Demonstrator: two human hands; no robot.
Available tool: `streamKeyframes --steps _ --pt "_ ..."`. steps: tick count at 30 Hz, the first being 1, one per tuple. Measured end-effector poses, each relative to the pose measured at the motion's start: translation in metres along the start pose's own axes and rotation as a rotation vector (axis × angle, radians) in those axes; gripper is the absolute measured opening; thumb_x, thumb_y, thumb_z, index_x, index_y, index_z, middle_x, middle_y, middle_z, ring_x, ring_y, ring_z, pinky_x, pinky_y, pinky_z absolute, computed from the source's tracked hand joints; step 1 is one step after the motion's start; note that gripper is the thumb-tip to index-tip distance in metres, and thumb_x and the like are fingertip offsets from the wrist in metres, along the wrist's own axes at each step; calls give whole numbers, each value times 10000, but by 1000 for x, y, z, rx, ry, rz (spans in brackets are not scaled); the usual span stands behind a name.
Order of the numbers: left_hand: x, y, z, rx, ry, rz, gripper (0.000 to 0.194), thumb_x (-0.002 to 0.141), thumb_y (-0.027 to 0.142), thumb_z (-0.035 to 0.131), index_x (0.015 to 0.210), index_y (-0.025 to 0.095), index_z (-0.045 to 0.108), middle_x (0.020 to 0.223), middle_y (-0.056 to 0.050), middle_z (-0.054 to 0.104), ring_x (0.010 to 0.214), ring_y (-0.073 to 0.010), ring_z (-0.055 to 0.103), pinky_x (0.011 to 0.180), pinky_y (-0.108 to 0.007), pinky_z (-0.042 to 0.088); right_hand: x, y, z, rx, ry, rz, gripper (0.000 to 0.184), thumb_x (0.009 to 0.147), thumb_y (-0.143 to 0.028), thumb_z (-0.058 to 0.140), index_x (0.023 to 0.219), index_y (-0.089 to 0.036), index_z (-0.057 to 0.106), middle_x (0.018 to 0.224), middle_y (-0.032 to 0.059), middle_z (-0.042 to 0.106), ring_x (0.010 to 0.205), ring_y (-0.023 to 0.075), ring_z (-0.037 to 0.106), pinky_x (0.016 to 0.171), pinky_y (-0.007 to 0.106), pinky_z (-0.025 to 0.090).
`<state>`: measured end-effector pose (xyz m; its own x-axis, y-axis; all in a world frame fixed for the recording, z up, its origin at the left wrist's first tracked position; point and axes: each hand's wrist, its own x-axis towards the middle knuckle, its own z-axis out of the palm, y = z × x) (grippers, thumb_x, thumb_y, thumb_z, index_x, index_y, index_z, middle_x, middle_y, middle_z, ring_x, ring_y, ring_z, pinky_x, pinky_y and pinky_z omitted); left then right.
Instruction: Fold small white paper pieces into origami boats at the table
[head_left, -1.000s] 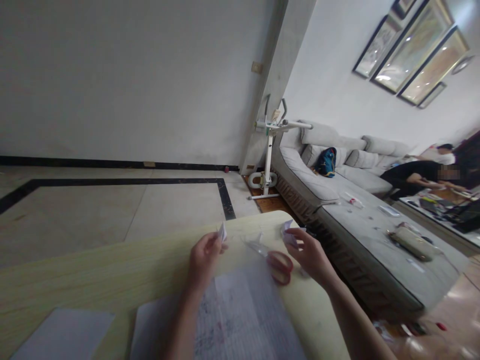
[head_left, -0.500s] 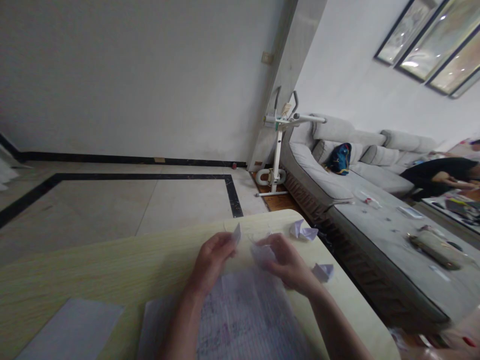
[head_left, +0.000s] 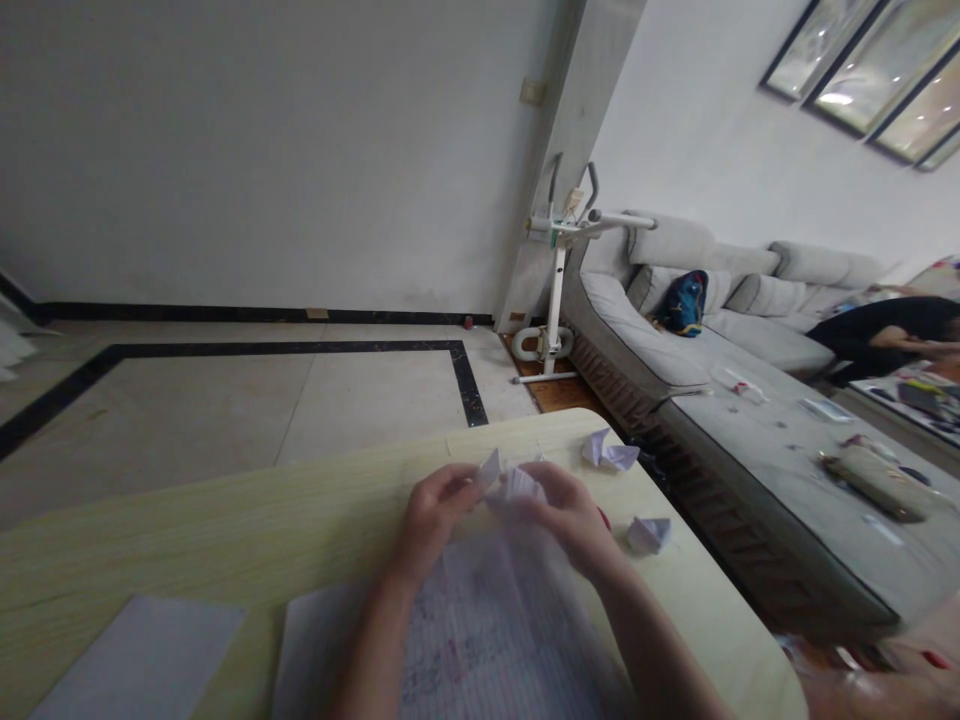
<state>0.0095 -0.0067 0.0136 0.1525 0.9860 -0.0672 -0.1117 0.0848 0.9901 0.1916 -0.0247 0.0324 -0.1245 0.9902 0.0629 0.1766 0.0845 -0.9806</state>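
A grey wall point(head_left: 262, 150) fills the upper left; a pale sofa point(head_left: 757, 500) runs down the right. In front, a wood-grain table point(head_left: 225, 520) with rounded corners bears the papers. A white exercise machine point(head_left: 555, 300) stands beside the sofa. On the table, a lined sheet point(head_left: 480, 650) carries dark and reddish writing, too blurred to read; a smaller pale sheet point(head_left: 142, 655) lies apart at lower left. The left hand point(head_left: 439, 510) pinches a small pointed paper piece point(head_left: 490, 468) between thumb and fingers, above the sheet's far edge. Just beside it, the right hand point(head_left: 566, 510) is closed around a blurred paper piece point(head_left: 525, 485); whether the two pieces touch cannot be told. Two folded papers, one farther point(head_left: 609, 455), one nearer point(head_left: 649, 534), rest near the table's right edge. A red edge point(head_left: 604, 518) shows behind the right hand.
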Motion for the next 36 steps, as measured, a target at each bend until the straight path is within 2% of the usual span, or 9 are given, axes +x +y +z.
streamKeyframes --steps 5,14,25,31,36 --pt "1 -2 0 14 -23 11 238 728 332 650 875 155 711 805 -52 702 745 -185 624 671 -254 461 1 -1 2 -8 24 48 295 758 -329 676 1018 -191 677 943 52 714 850 213 653 745 340 518" --pt "4 -6 1 29 35 7 242 710 346 669 843 149 717 702 -34 679 617 -147 586 578 -230 444 2 3 4 -2 82 28 294 752 -337 680 1000 -181 665 971 67 706 891 223 649 801 357 506" --pt "1 2 1 40 -21 11 198 733 324 632 800 157 716 741 -35 672 694 -163 600 649 -245 448 2 6 7 27 142 41 274 757 -352 676 976 -191 653 930 51 693 859 214 635 758 322 496" --pt "2 -1 1 105 -39 37 189 751 319 623 816 163 708 832 -46 690 783 -181 618 707 -251 461 2 8 10 90 176 50 253 785 -349 651 979 -187 652 964 58 686 903 217 612 791 313 471" --pt "3 -4 2 118 -56 74 176 764 309 623 828 163 696 873 -46 688 823 -184 622 747 -267 469 1 16 13 156 176 65 253 822 -362 604 1019 -206 638 938 45 671 845 198 601 730 290 463"
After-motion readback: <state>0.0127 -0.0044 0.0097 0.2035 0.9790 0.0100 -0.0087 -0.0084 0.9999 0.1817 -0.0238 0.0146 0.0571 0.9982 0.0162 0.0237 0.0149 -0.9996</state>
